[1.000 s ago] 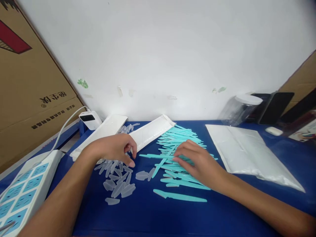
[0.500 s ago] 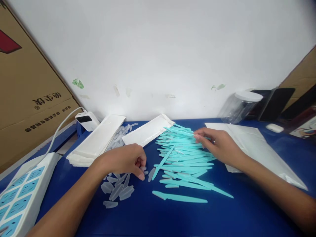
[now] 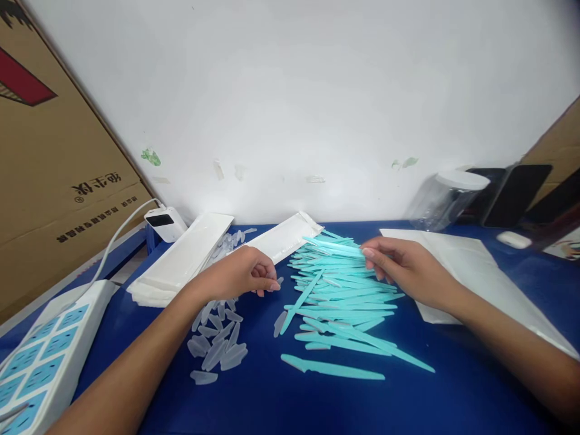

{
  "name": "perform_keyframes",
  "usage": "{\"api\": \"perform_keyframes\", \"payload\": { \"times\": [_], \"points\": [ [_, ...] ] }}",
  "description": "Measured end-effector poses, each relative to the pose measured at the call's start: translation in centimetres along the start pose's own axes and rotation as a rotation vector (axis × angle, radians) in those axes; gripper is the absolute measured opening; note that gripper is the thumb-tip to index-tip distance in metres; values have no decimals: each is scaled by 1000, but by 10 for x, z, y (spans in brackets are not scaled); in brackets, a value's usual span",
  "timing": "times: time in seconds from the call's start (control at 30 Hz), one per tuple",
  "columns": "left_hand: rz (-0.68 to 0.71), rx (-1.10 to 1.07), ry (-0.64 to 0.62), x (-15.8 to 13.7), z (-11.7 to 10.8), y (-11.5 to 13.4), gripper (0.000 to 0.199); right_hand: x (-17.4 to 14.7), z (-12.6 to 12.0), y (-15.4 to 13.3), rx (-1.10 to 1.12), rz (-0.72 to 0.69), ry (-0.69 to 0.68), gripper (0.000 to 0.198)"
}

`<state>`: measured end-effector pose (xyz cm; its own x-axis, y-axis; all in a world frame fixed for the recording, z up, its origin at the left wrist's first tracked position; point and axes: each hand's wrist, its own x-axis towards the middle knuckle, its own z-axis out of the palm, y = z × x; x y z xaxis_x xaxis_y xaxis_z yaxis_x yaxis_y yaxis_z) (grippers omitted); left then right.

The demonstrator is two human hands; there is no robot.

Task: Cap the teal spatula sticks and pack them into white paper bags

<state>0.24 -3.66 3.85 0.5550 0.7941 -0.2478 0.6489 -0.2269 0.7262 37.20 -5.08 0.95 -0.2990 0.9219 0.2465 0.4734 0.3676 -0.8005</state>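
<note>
My right hand (image 3: 401,264) pinches the handle end of a turquoise eyebrow razor (image 3: 333,244) at the top of the heap, the razor pointing left. Beneath it lies a pile of similar razors (image 3: 344,294), mostly side by side. My left hand (image 3: 254,272) is closed, thumb against fingers, with the tip of a translucent blade cap (image 3: 280,280) showing at its fingertips. Below and behind that hand are loose caps (image 3: 217,350). One cap (image 3: 280,324) lies beside a slanted razor, and a single razor (image 3: 335,367) rests in front of the pile.
White packets (image 3: 181,260) are stacked at left, and another packet (image 3: 287,238) lies near the wall. A large white bag (image 3: 471,272) is at right, with a clear jar (image 3: 446,202) behind it. A power strip (image 3: 58,338) and a white device (image 3: 166,223) with a cable stand at left.
My left hand has lifted up and to the right from the loose caps, a cap tip now at its fingers. My right hand stays on the razor, barely moved. The view has shifted slightly.
</note>
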Motion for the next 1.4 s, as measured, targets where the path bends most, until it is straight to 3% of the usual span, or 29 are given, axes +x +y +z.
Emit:
{"api": "perform_keyframes", "payload": {
  "times": [0.27, 0.43, 0.77, 0.97, 1.1, 1.4],
  "points": [
    [64, -354, 70, 14, 17, -1, 35, -5, 11, -4, 145, 49, -39, 49],
    [74, -445, 136, 21, 27, -1, 34, -4, 9, -3, 166, 56, -30, 49],
    [-32, -874, 131, 25, 46, 3, 45, -5, 10, -6, 139, 41, 69, 48],
    [-81, -966, 19, 20, 54, 11, 45, -8, 12, -10, 113, 8, 195, 46],
    [-128, -1086, -98, 19, 57, 15, 35, -12, 13, -11, 50, -107, 211, 38],
    [-97, -1241, -198, 19, 57, 18, 23, -14, 8, -14, -86, -248, 267, 28]
  ]
}}
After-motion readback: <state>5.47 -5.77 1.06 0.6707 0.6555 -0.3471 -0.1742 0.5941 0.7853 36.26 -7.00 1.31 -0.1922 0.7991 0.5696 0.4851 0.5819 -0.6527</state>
